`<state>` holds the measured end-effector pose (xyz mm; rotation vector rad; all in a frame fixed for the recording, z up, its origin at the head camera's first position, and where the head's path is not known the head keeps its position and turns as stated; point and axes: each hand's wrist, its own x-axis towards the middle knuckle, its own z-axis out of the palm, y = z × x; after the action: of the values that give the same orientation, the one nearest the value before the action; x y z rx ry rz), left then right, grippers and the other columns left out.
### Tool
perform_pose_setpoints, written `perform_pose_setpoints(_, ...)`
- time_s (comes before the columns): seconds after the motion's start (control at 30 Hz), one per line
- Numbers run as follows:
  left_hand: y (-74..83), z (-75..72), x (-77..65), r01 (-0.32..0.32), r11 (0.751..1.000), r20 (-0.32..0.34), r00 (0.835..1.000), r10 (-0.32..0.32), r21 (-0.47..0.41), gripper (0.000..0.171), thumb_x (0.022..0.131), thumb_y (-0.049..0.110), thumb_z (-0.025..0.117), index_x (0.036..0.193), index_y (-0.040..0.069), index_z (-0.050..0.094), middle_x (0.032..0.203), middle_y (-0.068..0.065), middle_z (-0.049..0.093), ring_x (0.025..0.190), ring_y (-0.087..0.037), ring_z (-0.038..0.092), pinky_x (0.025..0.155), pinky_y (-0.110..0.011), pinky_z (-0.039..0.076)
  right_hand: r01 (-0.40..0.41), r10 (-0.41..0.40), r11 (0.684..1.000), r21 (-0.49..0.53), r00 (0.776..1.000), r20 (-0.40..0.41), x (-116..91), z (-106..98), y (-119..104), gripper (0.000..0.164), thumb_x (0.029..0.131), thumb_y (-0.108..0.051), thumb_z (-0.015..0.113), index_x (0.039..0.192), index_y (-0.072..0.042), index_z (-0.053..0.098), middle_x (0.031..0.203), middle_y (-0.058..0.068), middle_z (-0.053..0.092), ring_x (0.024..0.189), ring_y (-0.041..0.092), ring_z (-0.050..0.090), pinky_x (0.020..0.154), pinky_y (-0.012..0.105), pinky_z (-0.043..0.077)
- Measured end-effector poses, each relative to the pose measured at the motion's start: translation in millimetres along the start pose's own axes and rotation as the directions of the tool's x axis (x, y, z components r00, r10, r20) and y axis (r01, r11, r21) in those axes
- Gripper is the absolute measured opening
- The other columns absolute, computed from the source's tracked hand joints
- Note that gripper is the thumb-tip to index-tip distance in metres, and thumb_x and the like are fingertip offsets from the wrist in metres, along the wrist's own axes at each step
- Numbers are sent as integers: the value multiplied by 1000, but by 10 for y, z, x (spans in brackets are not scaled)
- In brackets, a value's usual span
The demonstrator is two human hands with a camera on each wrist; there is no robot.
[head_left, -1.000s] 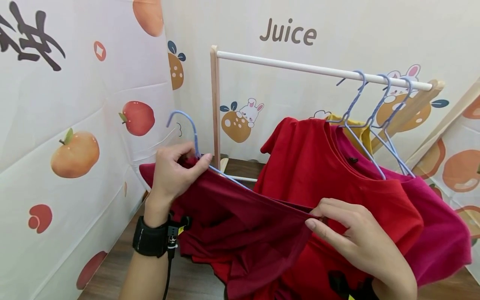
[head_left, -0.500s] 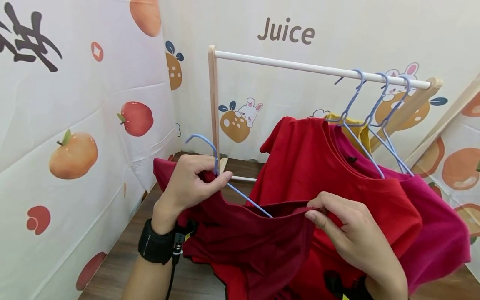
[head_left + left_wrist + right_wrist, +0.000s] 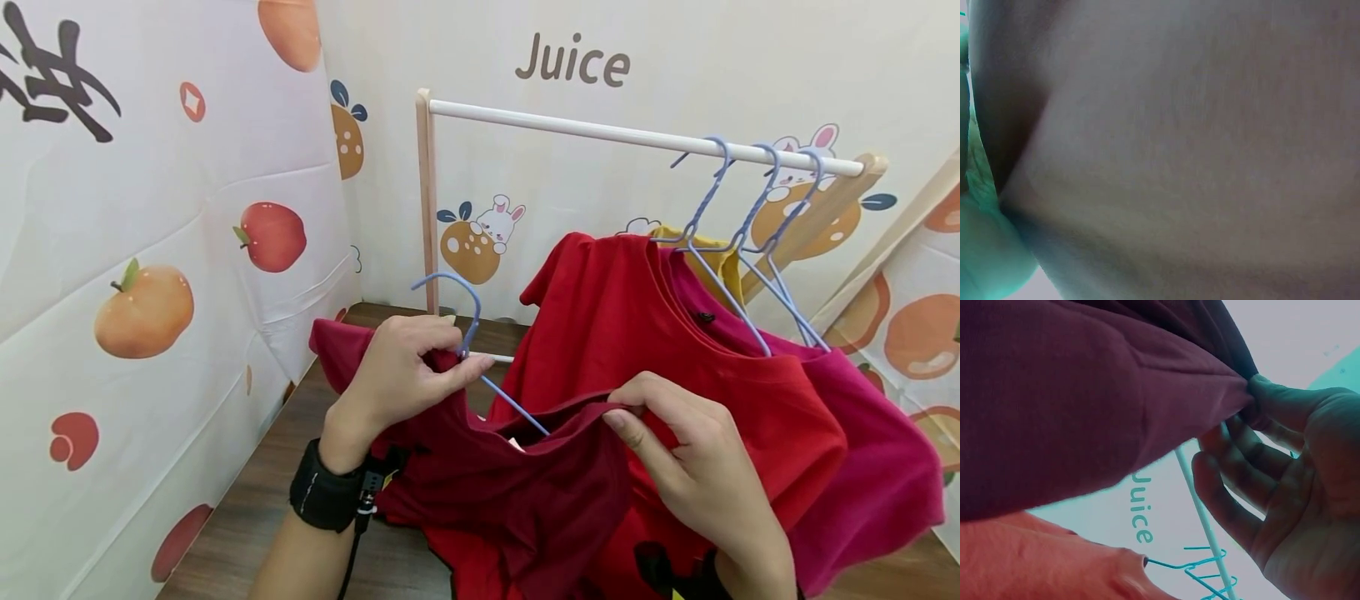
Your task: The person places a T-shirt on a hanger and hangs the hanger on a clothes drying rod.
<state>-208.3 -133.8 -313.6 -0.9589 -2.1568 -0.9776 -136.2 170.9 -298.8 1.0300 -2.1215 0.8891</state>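
Observation:
A dark red T-shirt [image 3: 517, 500] hangs between my hands in the head view, its neckline stretched open. My left hand [image 3: 408, 371] pinches the shirt at the neckline together with the neck of a blue wire hanger [image 3: 477, 315]. The hanger's hook rises free above that hand, and one arm of it slopes down into the neck opening. At the neckline's other side, my right hand [image 3: 697, 450] pinches the collar edge between thumb and fingers. From the right wrist, the same shirt [image 3: 1085, 406] drapes from the fingertips. Blurred close cloth [image 3: 1179, 137] fills most of the left wrist view.
Behind stands a clothes rack with a white rail [image 3: 570, 127] and wooden posts. Red [image 3: 600, 325], magenta [image 3: 870, 467] and yellow [image 3: 723, 258] shirts hang at its right on blue hangers. Printed cloth walls [image 3: 165, 192] enclose the left and back. Wood-look surface [image 3: 247, 500] lies below.
My left hand and the hanger have moved right and down, toward my right hand. The neckline has gone from taut to slack and gaping. My right hand has shifted slightly left and up.

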Motion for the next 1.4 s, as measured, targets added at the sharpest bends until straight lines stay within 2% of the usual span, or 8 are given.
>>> perform_pose_setpoints(0.07,4,-2,-1,-3,1000,-39,999,3,-8,38,85,25,82,62,18,52,59,6,40,56,-6,37,52,-24,31,-3,3,1000,1,1000,19,6,18,-9,22,87,-1,76,100,-18,70,85,-14,63,71,-5,52,67,13,44)
perform_pose_setpoints(0.17,11,-8,-3,-12,1000,-98,995,9,-27,35,84,22,83,64,18,55,60,5,40,57,-6,37,51,-25,30,-50,50,999,-6,995,82,7,43,-31,33,84,4,78,102,-23,69,87,-16,65,73,-6,55,69,12,45)
perform_pose_setpoints(0.33,20,-7,-4,-11,999,-163,987,4,-41,27,83,20,83,66,17,63,60,6,43,57,-6,39,51,-24,31,-134,141,990,-54,972,188,7,89,-51,29,89,-4,76,105,-26,67,95,-19,67,77,-5,58,70,12,47)
perform_pose_setpoints(0.6,45,-25,-8,10,1000,-238,971,-13,-12,30,87,24,81,65,14,63,60,3,45,57,-8,39,50,-24,32,-136,153,987,-89,959,236,3,152,-41,33,86,-6,80,107,-27,67,95,-21,66,67,-5,52,61,11,44)
perform_pose_setpoints(0.77,66,1,-6,14,1000,-232,973,-18,-17,24,84,21,83,68,14,66,60,5,46,59,-8,40,52,-24,32,-137,151,988,-75,958,243,19,196,-45,34,86,-4,80,108,-25,67,84,-22,62,68,-6,52,60,14,44)
perform_pose_setpoints(0.97,83,35,0,2,1000,-208,978,-1,8,30,84,23,83,65,16,60,60,5,43,58,-8,37,52,-25,30,-107,117,993,-55,960,253,39,247,-43,37,90,-2,74,119,-20,61,77,-21,55,61,-7,44,56,14,41)
perform_pose_setpoints(1.23,45,10,8,4,998,-186,982,-17,-69,24,81,17,85,70,15,64,62,5,49,59,-8,43,53,-24,35,-110,107,994,7,977,184,28,271,-50,45,84,4,70,121,-18,57,70,-20,51,60,-5,42,55,14,39)
perform_pose_setpoints(1.4,22,-7,8,25,997,-182,983,-38,-73,21,80,16,86,73,15,67,65,6,56,61,-7,46,53,-24,36,-107,103,994,21,984,147,8,233,-20,47,81,7,71,120,-16,58,68,-19,51,60,-4,43,55,13,37)
